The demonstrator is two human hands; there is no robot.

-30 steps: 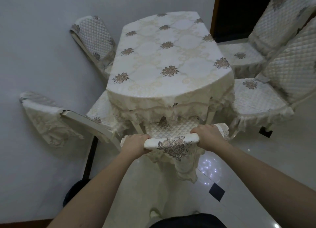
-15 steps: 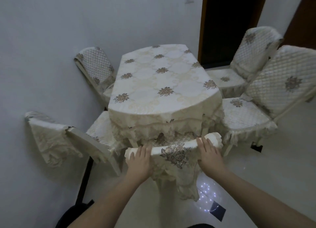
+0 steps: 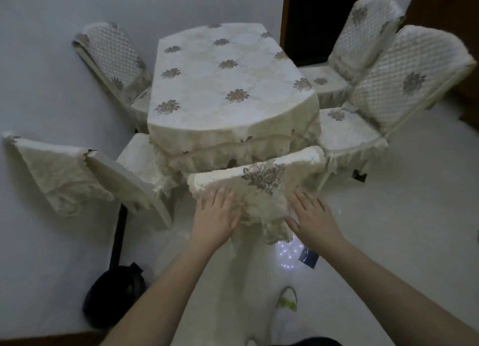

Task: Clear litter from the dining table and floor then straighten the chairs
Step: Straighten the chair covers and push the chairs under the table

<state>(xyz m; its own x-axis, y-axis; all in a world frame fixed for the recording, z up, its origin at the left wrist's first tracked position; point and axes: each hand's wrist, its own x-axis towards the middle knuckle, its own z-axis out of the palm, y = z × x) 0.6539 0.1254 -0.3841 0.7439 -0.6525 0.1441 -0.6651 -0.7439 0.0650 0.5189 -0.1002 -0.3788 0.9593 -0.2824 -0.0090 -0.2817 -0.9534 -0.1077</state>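
Cream quilted covers dress every chair round the counter [image 3: 233,91], which wears a pale cloth with brown flower sprigs and a frilled hem. Nearest the camera, one chair [image 3: 256,174] is pushed in at the counter's curved end, its back top just in front of the hanging hem, and a lace flap with a brown rose motif drapes down its back.

Both hands lie flat on that flap with fingers straight and spread, gripping nothing. The left hand [image 3: 217,213] presses the left part of the flap below the chair top; the right hand [image 3: 312,216] presses the right part, beside the gathered lace that bunches between the two hands.

At the left, a second chair [image 3: 137,179] stands at an angle to the counter, its seat partly under the hem, and its loose cover [image 3: 57,174] hangs off the back toward the wall. Farther back on the left, a third chair [image 3: 114,60] leans close to the wall. On the right, two chairs [image 3: 404,81] stand side by side with their seats next to the counter.

On the pale tiled floor [image 3: 388,242] a dark bag [image 3: 114,296] sits near the wall at lower left, and a small dark tile inset [image 3: 308,256] shows just below the right hand. A white shoe [image 3: 285,309] shows at the bottom.
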